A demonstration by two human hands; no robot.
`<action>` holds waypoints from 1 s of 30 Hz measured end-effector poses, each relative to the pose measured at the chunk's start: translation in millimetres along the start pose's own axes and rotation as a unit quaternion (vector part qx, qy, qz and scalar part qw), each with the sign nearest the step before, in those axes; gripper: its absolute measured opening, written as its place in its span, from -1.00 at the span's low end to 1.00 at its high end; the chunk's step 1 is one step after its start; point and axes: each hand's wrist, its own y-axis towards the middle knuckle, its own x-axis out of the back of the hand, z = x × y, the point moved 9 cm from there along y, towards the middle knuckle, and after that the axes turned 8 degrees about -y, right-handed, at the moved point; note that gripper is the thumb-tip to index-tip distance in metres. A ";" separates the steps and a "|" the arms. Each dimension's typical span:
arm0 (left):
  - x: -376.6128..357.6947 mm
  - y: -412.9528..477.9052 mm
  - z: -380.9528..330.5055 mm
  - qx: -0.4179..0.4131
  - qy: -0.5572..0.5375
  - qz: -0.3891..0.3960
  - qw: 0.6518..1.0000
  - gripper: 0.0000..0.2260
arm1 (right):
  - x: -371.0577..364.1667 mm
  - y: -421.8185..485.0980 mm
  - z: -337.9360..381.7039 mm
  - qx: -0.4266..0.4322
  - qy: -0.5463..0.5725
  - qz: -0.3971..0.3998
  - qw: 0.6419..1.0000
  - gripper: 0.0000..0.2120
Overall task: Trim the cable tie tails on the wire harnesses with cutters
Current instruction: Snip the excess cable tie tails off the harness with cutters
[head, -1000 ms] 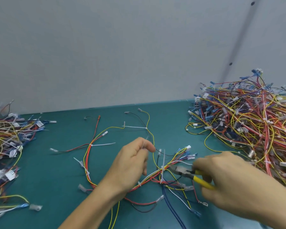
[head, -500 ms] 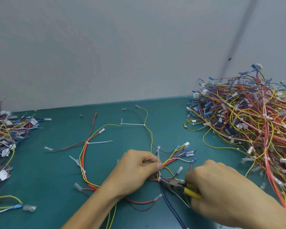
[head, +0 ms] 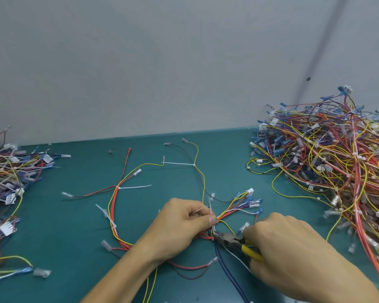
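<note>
A wire harness (head: 116, 206) of red, yellow, black and blue wires lies spread on the green table. White cable tie tails stick out of it, one (head: 136, 187) at the left fork and one (head: 177, 164) further back. My left hand (head: 179, 228) pinches an upright white tie tail (head: 210, 204) between thumb and forefinger at the harness's bundled middle. My right hand (head: 289, 254) grips yellow-handled cutters (head: 232, 240), whose jaws sit at the base of that pinched tail, just under my left thumb.
A large heap of harnesses (head: 337, 162) fills the right side of the table (head: 74, 237). A smaller pile (head: 9, 176) lies at the left edge, with loose connectors (head: 41, 272) near the front left. A grey wall rises behind.
My left hand came down from above the harness and pinched the tie tail. My right hand brought the cutters left until the jaws reached the tail's base.
</note>
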 end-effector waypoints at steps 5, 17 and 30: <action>1.0 0.2 1.8 0.002 0.014 -0.005 1.000 -0.87 | -2.5 2.1 2.3 0.004 -0.013 0.003 1.000 -0.91; 2.4 0.4 1.0 -0.006 0.014 -0.012 1.000 -0.88 | -4.1 6.5 2.6 0.027 -0.036 0.017 0.999 -0.92; 6.4 1.4 3.3 -0.004 -0.058 -0.042 0.997 -0.86 | -2.1 8.3 1.1 0.033 -0.024 -0.008 0.999 -0.91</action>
